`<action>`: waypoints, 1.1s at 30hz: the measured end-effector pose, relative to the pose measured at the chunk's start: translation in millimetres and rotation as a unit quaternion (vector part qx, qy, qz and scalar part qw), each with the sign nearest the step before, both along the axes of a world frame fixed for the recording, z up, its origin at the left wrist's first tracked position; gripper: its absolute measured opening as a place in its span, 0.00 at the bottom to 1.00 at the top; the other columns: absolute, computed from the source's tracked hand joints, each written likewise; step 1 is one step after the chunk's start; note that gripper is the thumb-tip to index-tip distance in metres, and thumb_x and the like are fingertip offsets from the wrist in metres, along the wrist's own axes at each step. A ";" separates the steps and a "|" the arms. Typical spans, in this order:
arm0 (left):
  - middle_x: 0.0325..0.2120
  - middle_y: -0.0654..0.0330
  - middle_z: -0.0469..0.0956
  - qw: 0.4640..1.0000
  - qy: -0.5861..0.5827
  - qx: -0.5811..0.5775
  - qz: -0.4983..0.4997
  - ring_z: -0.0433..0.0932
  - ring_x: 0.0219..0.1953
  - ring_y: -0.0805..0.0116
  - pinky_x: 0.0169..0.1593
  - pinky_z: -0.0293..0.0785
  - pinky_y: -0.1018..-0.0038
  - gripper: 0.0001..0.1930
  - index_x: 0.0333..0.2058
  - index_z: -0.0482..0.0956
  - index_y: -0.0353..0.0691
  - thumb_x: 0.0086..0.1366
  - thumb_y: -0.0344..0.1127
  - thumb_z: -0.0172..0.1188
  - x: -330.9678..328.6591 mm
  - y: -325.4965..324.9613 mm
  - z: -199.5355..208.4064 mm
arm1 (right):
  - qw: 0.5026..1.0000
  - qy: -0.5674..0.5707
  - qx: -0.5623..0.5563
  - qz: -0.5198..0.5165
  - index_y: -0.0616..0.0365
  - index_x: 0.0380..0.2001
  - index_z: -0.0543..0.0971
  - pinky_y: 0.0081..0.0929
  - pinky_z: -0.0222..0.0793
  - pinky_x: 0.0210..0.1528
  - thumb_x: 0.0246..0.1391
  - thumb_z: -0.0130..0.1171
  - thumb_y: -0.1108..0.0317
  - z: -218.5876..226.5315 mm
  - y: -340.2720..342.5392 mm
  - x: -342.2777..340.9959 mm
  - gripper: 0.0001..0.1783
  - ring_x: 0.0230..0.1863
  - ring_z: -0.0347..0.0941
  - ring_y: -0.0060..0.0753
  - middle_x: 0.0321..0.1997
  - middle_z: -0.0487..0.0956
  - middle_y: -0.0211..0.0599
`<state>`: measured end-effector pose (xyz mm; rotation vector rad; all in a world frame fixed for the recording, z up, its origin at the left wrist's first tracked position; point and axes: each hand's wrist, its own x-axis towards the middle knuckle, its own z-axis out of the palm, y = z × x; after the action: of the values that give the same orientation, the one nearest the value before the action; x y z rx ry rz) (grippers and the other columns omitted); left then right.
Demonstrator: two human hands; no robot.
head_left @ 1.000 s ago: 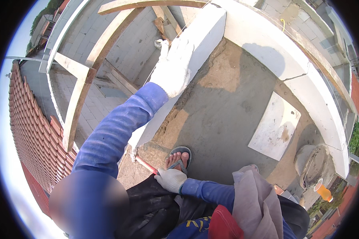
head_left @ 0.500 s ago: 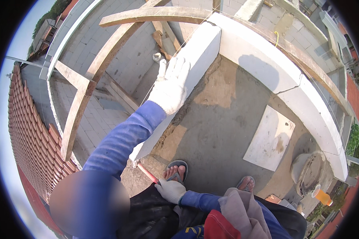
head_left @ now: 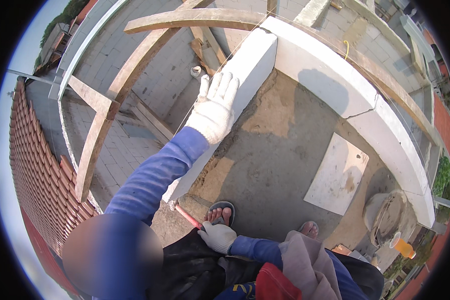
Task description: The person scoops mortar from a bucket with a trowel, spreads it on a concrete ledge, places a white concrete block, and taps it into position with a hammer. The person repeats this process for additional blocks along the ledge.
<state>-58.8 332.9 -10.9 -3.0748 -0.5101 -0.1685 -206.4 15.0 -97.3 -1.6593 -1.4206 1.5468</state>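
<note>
My left hand (head_left: pixel 213 107), in a white knit glove, lies flat with fingers spread on top of a long white block wall (head_left: pixel 250 70). A thin string (head_left: pixel 186 116) runs along the wall's outer edge beside this hand. Lower down, my gloved right hand (head_left: pixel 218 237) is closed round the red handle of a hammer (head_left: pixel 187 216). The hammer's small head is at the near end of the block, by its lower corner; whether it touches cannot be told.
Wooden beams (head_left: pixel 135 65) frame the drop on the left. Inside the corner are the grey mortar floor (head_left: pixel 265 165), a white board (head_left: pixel 336 174), a round bucket (head_left: pixel 385 212) and an orange drink cup (head_left: pixel 402 245). A second block wall (head_left: pixel 330 75) curves along the right. My sandalled feet (head_left: pixel 222 214) stand near the wall.
My right hand and the hammer have shifted slightly to the right, the hammer head still near the block's end. My left hand stays flat in nearly the same place.
</note>
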 end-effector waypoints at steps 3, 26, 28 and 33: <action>0.80 0.35 0.59 1.000 -0.004 0.003 0.007 0.54 0.85 0.34 0.86 0.40 0.36 0.47 0.81 0.57 0.31 0.65 0.34 0.65 0.2 -0.9 3.5 | 0.998 -0.040 0.053 -0.017 0.68 0.51 0.78 0.55 0.79 0.57 0.78 0.57 0.48 -4.9 -6.2 -20.2 0.27 0.38 0.87 0.65 0.36 0.86 0.65; 0.82 0.44 0.60 0.993 0.016 0.107 0.046 0.55 0.86 0.47 0.85 0.39 0.33 0.40 0.82 0.56 0.33 0.75 0.37 0.52 8.1 -2.9 -19.1 | 0.925 -0.181 -0.095 -0.321 0.61 0.64 0.78 0.29 0.72 0.19 0.81 0.53 0.50 221.2 45.4 354.2 0.26 0.20 0.72 0.23 0.29 0.76 0.29; 0.83 0.44 0.60 0.994 0.032 0.094 0.049 0.55 0.86 0.47 0.85 0.40 0.35 0.39 0.82 0.56 0.32 0.75 0.37 0.51 7.2 -4.8 -12.3 | 0.908 -0.196 -0.002 -0.371 0.59 0.57 0.81 0.22 0.64 0.14 0.83 0.52 0.49 223.8 76.6 362.8 0.23 0.14 0.65 0.17 0.24 0.73 0.23; 0.83 0.43 0.60 0.995 0.028 0.090 0.042 0.55 0.86 0.47 0.86 0.43 0.40 0.38 0.82 0.57 0.32 0.76 0.37 0.50 12.6 -6.0 -7.5 | 0.918 -0.216 0.021 -0.333 0.56 0.52 0.81 0.27 0.67 0.15 0.83 0.51 0.49 221.5 129.8 362.1 0.22 0.14 0.69 0.21 0.23 0.73 0.27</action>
<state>-46.1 326.9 -18.4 -2.8680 -0.5855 -0.1198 155.7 144.9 124.2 -2.2355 -0.8899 0.7908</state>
